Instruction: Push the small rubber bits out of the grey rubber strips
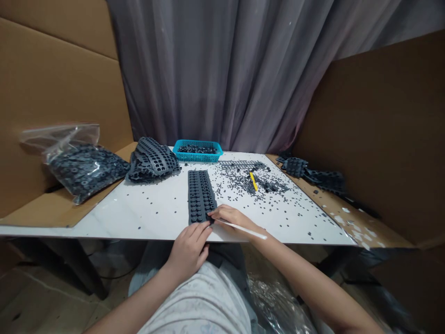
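A dark grey moulded sheet (200, 192) with rows of round raised parts lies lengthwise on the white table, its near end close to the front edge. My left hand (191, 243) grips that near end, fingers over the sheet and thumb lower down. Closed around a thin white stick (248, 229), my right hand (227, 215) rests at the sheet's near right corner. The stick's rear end points back over my wrist; its tip is hidden by the fingers. Both hands' fingertips are close together at this corner.
Small dark discs (239, 185) lie scattered over the table's right side, around a yellow tool (253, 182) and a perforated sheet (239, 164). Behind stands a blue basket (198, 157) of dark parts. Folded sheets (153, 160) and a filled plastic bag (86, 169) are left; cardboard walls (382, 130) flank the table.
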Tool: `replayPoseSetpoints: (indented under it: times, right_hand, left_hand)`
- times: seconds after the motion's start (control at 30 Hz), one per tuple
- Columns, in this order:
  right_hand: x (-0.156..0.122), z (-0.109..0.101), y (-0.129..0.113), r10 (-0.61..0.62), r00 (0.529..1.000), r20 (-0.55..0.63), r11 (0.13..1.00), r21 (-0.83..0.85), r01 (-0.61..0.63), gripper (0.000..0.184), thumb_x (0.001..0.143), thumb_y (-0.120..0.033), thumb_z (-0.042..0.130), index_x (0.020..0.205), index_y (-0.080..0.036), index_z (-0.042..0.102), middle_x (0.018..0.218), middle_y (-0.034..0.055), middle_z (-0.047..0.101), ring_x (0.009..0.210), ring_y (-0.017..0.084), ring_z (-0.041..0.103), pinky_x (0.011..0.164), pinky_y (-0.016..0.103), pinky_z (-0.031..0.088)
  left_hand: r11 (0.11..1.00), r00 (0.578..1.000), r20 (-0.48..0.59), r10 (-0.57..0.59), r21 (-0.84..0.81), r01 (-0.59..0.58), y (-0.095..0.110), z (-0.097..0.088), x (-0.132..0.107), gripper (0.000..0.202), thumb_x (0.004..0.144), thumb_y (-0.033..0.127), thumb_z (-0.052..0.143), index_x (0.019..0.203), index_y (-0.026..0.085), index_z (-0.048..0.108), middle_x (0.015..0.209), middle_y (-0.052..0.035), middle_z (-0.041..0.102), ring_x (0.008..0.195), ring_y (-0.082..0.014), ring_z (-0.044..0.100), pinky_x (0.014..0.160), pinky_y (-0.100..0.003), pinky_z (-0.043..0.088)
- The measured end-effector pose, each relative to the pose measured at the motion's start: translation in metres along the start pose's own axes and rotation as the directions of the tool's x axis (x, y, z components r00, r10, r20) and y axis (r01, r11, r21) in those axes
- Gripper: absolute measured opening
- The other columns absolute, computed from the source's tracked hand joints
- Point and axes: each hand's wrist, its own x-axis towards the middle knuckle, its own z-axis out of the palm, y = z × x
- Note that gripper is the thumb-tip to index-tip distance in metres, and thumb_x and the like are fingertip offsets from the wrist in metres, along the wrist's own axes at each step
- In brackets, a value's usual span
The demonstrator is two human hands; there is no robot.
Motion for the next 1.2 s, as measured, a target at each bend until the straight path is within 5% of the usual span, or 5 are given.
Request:
replayPoseSetpoints:
  times: [0.2,0.4,0.67,1.0,1.2]
  right_hand:
    - [0.002,0.008,0.013,-0.028,0.999,-0.037,0.996,-0.081,0.025,0.024,0.095,-0.030,0.038,0.096,-0.017,0.058,0.101,0.0119,0.065,0.097,0.019,0.057,0.084,0.035,0.050]
    - [0.004,0.003,0.012,0.127,0.979,-0.159,0.992,0.001,-0.129,0.026,0.095,-0.036,0.037,0.097,-0.019,0.056,0.105,0.0124,0.063,0.102,0.020,0.058,0.087,0.038,0.048]
    - [0.003,0.001,0.008,0.138,0.983,-0.122,0.976,0.182,-0.115,0.022,0.091,-0.038,0.048,0.092,-0.018,0.058,0.103,0.0122,0.066,0.098,0.020,0.061,0.086,0.037,0.048]
    - [0.006,0.001,0.011,0.142,0.990,-0.026,0.989,0.052,-0.140,0.023,0.093,-0.033,0.043,0.098,-0.018,0.058,0.105,0.0123,0.065,0.101,0.021,0.058,0.087,0.039,0.048]
    - [0.004,0.001,0.011,0.104,0.988,-0.115,0.983,0.162,-0.085,0.021,0.092,-0.035,0.047,0.098,-0.018,0.058,0.103,0.0120,0.066,0.101,0.019,0.060,0.087,0.037,0.049]
  left_hand:
    - [1.000,1.000,-0.009,-0.012,-0.008,0.012,0.001,0.000,0.003,0.035,0.076,0.012,0.052,0.110,0.018,0.057,0.117,-0.0070,0.060,0.102,-0.0233,0.053,0.086,-0.036,0.044]
    - [0.999,1.000,-0.002,-0.022,-0.026,0.022,0.000,-0.001,0.003,0.037,0.075,0.013,0.054,0.111,0.019,0.057,0.119,-0.0056,0.059,0.102,-0.0223,0.052,0.085,-0.035,0.044]
    - [1.000,1.000,0.004,0.007,-0.004,-0.007,-0.001,-0.002,0.000,0.039,0.076,0.014,0.053,0.115,0.019,0.056,0.121,-0.0074,0.059,0.105,-0.0232,0.053,0.087,-0.036,0.044]
    - [0.999,1.000,0.018,-0.012,-0.031,0.013,0.000,-0.001,0.000,0.039,0.077,0.014,0.052,0.116,0.018,0.055,0.123,-0.0074,0.057,0.106,-0.0241,0.052,0.088,-0.037,0.044]
    - [0.999,0.999,0.028,-0.017,-0.037,0.018,0.000,-0.001,0.000,0.040,0.076,0.014,0.053,0.116,0.018,0.055,0.123,-0.0073,0.057,0.106,-0.0239,0.052,0.088,-0.037,0.043]
